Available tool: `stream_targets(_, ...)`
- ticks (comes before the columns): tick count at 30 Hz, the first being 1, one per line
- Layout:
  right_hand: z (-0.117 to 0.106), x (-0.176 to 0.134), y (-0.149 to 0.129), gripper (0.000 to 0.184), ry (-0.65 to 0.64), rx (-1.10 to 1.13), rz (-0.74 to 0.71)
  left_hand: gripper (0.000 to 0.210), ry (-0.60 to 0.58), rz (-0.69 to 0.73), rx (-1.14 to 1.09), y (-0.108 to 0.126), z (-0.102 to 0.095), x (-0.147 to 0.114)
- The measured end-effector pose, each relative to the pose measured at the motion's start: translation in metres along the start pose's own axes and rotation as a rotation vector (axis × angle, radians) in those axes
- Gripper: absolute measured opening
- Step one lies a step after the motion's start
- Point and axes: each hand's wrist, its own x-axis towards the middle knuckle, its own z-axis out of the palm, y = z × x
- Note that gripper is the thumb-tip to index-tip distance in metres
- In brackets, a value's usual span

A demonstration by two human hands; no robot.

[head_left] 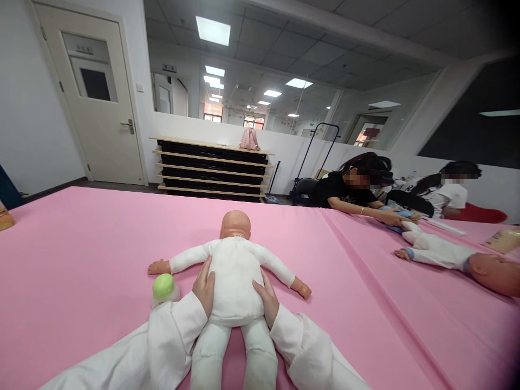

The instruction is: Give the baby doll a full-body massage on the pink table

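A baby doll [236, 281] with a white cloth body lies stretched out on the pink-covered table, its head pointing away from me and its arms spread wide. My left hand [204, 288] presses against the left side of its torso, thumb over the top. On the opposite side, my right hand [266, 297] holds the torso in the same way, so the body sits between my palms. Part of my fingers is hidden along the doll's sides. Close to my left sleeve stands a pale container with a green cap [163, 287], its lower part partly covered by the sleeve.
Across the table at right, a person in black [345, 189] handles blue cloth at the legs of another doll [447, 254]. Another person in white [453, 195] sits beyond. A bottle [504, 238] lies at the right edge. The pink cover [81, 260] has folds at right.
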Motion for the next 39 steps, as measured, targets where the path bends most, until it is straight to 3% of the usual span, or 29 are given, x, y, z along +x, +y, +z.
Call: stream_targets(39,-0.005,0.004,0.004,0.065,-0.022,-0.072,-0.004,0.049,0.008,0.013,-0.012,-0.008,0.001,0.003)
